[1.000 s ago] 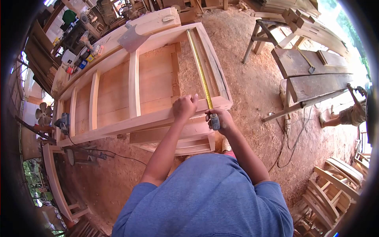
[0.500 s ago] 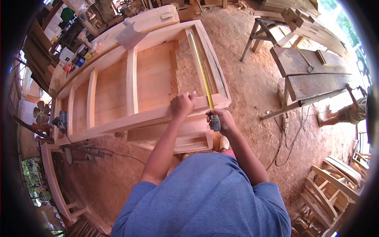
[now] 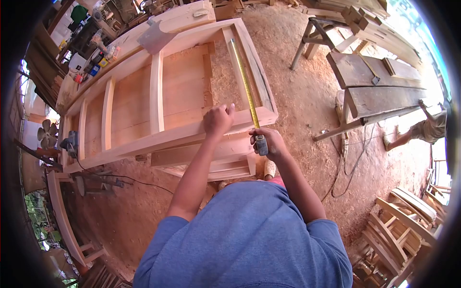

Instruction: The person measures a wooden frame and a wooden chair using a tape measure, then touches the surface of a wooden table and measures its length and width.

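Note:
My right hand grips a tape measure just off the near right corner of a wooden frame. Its yellow blade is drawn out across the frame, reaching the far side beside the end rail. My left hand is closed in a loose fist with the thumb raised, at the frame's near rail to the left of the blade. Nothing shows in its fingers. Several crosspieces span the frame.
A power tool with a cord sits on the frame's left end. A thin sheet lies across the far rail, with containers behind. Plank-topped trestles stand right. Another person's leg shows beyond. Stacked wooden parts lie lower right.
The view has shifted slightly, so the frame appears a little higher and further left. Both hands keep nearly the same pose, and the blade stays drawn out.

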Motion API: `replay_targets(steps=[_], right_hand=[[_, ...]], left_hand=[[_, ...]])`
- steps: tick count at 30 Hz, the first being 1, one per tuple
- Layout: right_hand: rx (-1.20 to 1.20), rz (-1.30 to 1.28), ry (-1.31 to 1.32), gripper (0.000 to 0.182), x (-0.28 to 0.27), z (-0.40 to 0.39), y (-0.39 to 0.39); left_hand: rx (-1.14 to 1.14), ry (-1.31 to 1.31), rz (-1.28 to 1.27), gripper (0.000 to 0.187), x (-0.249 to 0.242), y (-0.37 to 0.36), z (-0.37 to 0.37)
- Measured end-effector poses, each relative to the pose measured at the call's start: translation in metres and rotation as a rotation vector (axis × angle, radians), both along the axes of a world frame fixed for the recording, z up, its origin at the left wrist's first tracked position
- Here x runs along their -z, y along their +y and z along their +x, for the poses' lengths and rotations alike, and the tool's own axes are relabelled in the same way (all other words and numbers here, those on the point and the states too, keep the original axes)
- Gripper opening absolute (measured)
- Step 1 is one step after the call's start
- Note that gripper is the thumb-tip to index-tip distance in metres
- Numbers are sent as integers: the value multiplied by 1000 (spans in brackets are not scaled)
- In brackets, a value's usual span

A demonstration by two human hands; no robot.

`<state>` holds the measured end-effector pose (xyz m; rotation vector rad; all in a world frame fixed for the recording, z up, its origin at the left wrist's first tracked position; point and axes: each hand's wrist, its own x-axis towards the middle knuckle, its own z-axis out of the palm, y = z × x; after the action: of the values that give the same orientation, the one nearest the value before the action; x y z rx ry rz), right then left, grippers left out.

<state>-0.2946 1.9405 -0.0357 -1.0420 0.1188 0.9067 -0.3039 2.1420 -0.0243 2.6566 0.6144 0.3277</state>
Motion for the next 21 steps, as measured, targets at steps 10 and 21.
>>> replay_targets(steps=[10,21], right_hand=[[-2,7,16,23,0,5,4],[-60,-12,45,23,0,10,5]], left_hand=[[-16,40,-37,41,-3,-1,0],[-36,7,-30,38,-5,-1,-1]])
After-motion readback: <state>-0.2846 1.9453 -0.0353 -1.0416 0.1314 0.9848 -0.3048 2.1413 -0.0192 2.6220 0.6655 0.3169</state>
